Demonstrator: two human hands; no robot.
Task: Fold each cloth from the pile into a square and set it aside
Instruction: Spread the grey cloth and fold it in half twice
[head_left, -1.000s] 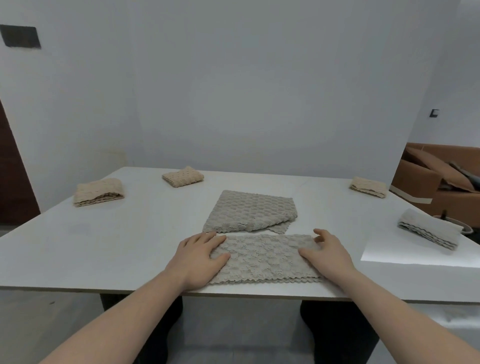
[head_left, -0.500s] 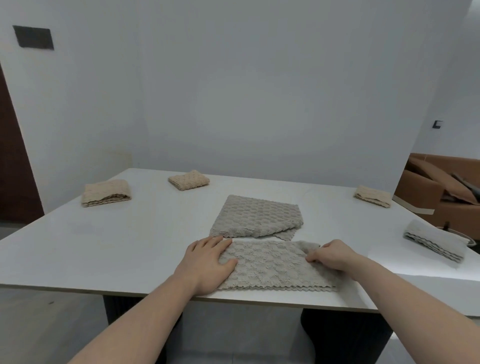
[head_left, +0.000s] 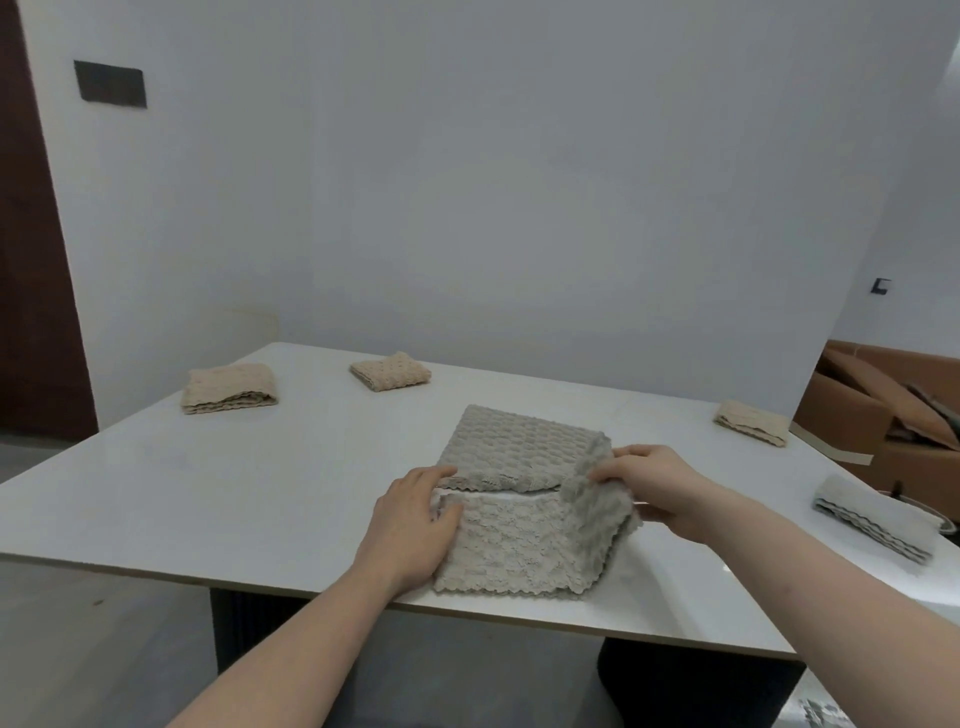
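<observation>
A grey textured cloth lies as a folded strip at the near edge of the white table. My left hand presses flat on its left end. My right hand pinches the strip's right end, which is lifted off the table and curling leftward. Just behind lies the pile of grey cloth, flat on the table.
Two folded beige cloths lie at the far left and far middle, a third at the far right. A folded grey cloth sits at the right edge. A brown sofa stands beyond the table.
My right hand went from resting flat on the strip's right end to pinching it, then lifted that end up and leftward. My left hand stayed pressed on the left end.
</observation>
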